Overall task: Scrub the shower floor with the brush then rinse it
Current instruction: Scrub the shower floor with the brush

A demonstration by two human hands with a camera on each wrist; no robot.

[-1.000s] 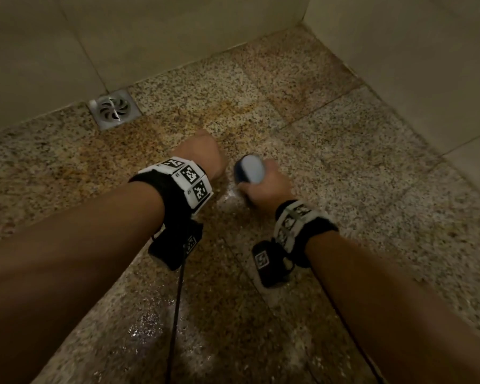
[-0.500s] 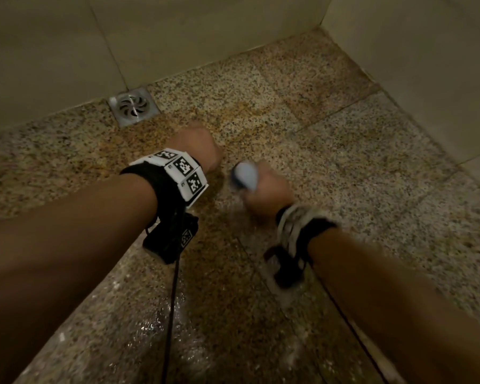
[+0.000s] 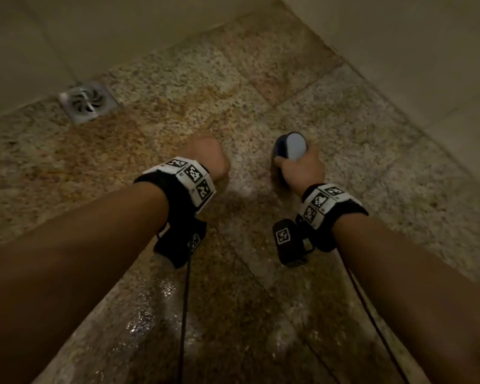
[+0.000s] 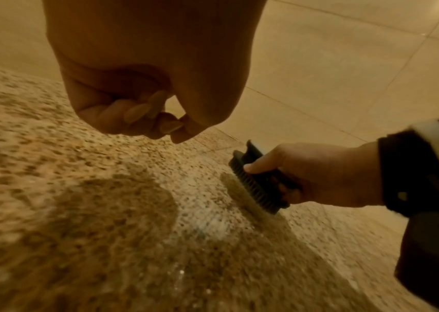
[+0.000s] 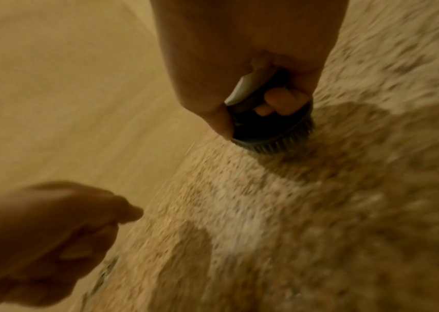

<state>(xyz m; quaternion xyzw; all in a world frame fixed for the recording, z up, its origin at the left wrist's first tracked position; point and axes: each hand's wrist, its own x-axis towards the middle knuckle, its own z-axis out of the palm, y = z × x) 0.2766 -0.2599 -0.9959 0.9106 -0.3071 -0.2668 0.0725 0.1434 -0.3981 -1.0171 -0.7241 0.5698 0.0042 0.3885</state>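
Note:
My right hand (image 3: pixel 299 167) grips a dark round scrub brush (image 3: pixel 290 146) with a pale top, bristles down on the speckled stone shower floor (image 3: pixel 194 87). In the left wrist view the brush (image 4: pixel 258 181) tilts with its bristles on the wet tile, right thumb along its edge. The right wrist view shows my fingers curled through the brush (image 5: pixel 271 126) handle. My left hand (image 3: pixel 208 159) hovers to the left of the brush as a fist, fingers curled and holding nothing (image 4: pixel 143 101). Foam and water shine on the floor between and below the hands.
A square metal drain (image 3: pixel 87 101) sits at the back left against the wall. Beige tiled walls (image 3: pixel 416 51) close the floor at the back and right, meeting in a corner. Cables hang from both wrist bands.
My right hand has moved the brush to the right and a little away from my left hand. The left hand has kept its fist and barely shifted.

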